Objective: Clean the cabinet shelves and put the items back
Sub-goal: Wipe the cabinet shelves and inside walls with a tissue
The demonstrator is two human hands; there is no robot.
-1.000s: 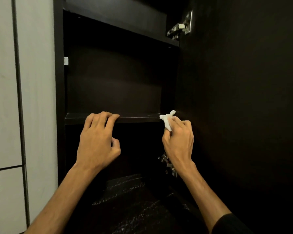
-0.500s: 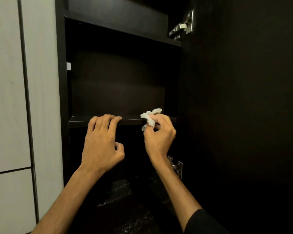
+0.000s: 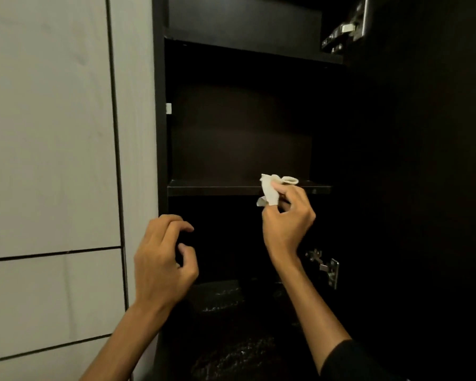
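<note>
Head view: white cloth [image 3: 270,189] pinched in right hand [image 3: 287,226] at shelf [image 3: 212,187] edge, left hand [image 3: 162,259] loosely curled below.

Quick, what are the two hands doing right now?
Left hand: open, fingers loosely curled, holding nothing, below the shelf.
Right hand: pinching a white cloth against the shelf's front edge.

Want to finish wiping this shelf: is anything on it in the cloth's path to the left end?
Nothing visible: the shelf edge left of the cloth in the right hand looks bare; the left hand hangs below it.
</note>
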